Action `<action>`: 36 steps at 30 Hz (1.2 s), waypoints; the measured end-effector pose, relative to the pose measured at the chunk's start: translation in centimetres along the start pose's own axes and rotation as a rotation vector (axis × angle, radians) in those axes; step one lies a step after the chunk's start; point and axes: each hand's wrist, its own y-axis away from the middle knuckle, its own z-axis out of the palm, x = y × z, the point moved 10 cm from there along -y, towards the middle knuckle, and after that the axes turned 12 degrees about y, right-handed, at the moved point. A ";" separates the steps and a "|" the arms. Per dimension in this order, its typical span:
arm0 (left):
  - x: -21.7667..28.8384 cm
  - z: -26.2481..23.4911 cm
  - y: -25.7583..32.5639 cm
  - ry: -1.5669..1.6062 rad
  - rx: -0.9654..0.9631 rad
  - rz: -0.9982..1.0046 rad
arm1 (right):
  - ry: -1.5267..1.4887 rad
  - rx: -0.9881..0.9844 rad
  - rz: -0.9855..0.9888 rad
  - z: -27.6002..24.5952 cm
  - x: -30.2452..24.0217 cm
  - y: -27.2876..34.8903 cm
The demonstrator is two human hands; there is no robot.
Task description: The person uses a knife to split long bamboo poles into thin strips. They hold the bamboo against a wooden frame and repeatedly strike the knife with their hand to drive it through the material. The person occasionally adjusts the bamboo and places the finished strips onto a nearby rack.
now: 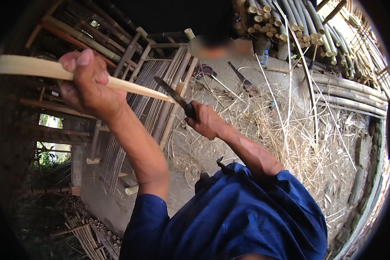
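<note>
My left hand (pixel 89 84) is raised at the upper left, its fingers closed round a pale bamboo strip (pixel 30 68). One end of the strip reaches the left rim of the view; the other tapers toward my right hand. In my right hand (pixel 206 120), the dark handle of a knife (pixel 171 90) is gripped, its blade pointing up and left. The strip's thin end lies at the blade near the handle; whether the edge is cutting into it I cannot tell. Both forearms are bare below blue sleeves.
A bamboo frame with thin slats (pixel 149 82) stands beyond my left forearm. Shavings (pixel 286 130) litter the floor at right. Stacked bamboo poles (pixel 290 21) fill the far right. A saw-like blade (pixel 242 78) and a plastic bottle (pixel 265 57) sit ahead. Long strips (pixel 314 104) lean there.
</note>
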 end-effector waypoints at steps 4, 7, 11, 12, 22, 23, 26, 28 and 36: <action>2.2 -1.8 -0.2 -0.070 0.036 0.042 | 0.098 0.148 -0.117 -3.3 -10.7 1.9; 2.3 -2.0 -0.5 -0.048 0.048 0.028 | 0.285 0.005 0.071 6.3 3.7 1.2; 3.3 -6.1 -1.0 -0.225 0.127 0.069 | 0.127 -0.059 -0.025 6.4 -1.4 0.1; 3.8 -6.5 -1.1 -0.207 0.102 0.066 | 0.032 -0.101 0.011 5.0 -3.6 0.4; 4.5 -10.8 -2.6 -0.161 0.056 -0.009 | 0.221 -0.179 0.070 11.8 -0.5 -2.2; 4.6 -11.7 -3.1 -0.036 -0.026 -0.039 | 0.170 -0.143 0.051 10.0 -3.3 -2.2; 6.2 -13.9 -3.4 -0.101 0.014 -0.042 | 0.252 -0.153 0.001 12.6 -3.9 -1.5; 5.7 -14.5 -4.1 -0.132 0.014 -0.034 | 0.368 -0.233 0.093 16.0 4.5 -3.0; 6.8 -19.6 -4.6 -0.084 0.038 -0.094 | 0.300 -0.127 -0.220 17.4 -2.6 -2.4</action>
